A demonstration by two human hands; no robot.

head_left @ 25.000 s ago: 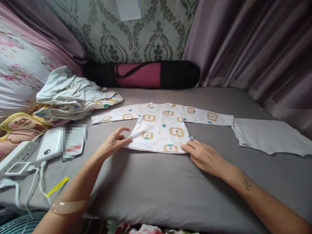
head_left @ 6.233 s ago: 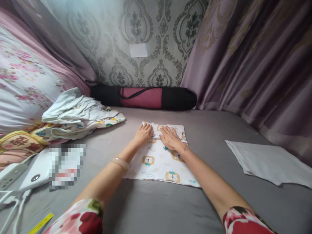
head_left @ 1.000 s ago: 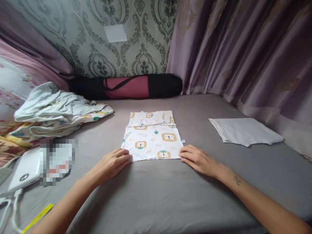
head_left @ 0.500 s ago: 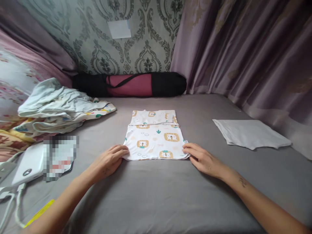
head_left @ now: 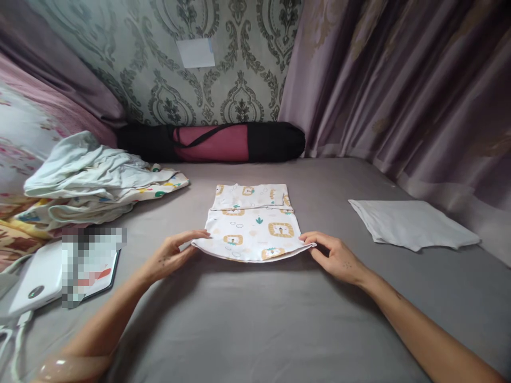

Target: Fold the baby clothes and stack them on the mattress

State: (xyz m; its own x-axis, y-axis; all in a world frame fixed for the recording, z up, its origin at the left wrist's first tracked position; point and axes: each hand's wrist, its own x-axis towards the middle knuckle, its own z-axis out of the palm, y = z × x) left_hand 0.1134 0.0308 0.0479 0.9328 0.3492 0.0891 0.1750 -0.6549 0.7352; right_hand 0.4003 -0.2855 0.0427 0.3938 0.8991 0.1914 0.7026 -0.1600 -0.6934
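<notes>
In front of me lies a white shirt (head_left: 255, 226) printed with tan lion faces and green leaves, its far part folded over in a flap. My left hand (head_left: 175, 252) pinches the near left corner, thumb below and fingers on top. At the near right corner my right hand (head_left: 333, 255) grips the hem the same way. Both corners are lifted off the bed, and the hem sags between them. The far end of the shirt rests flat on the grey sheet (head_left: 259, 319).
A folded white cloth (head_left: 413, 223) lies at the right. Crumpled clothes (head_left: 91, 170) are heaped at the left, above a white power bank (head_left: 38, 279) with a cable and a partly blurred phone (head_left: 106, 276). A black and maroon roll bag (head_left: 213, 142) lies against the wall.
Both hands have raised the near corners of the shirt from the bed. Its near edge, flat before, now curves down in the middle. The view has shifted slightly.
</notes>
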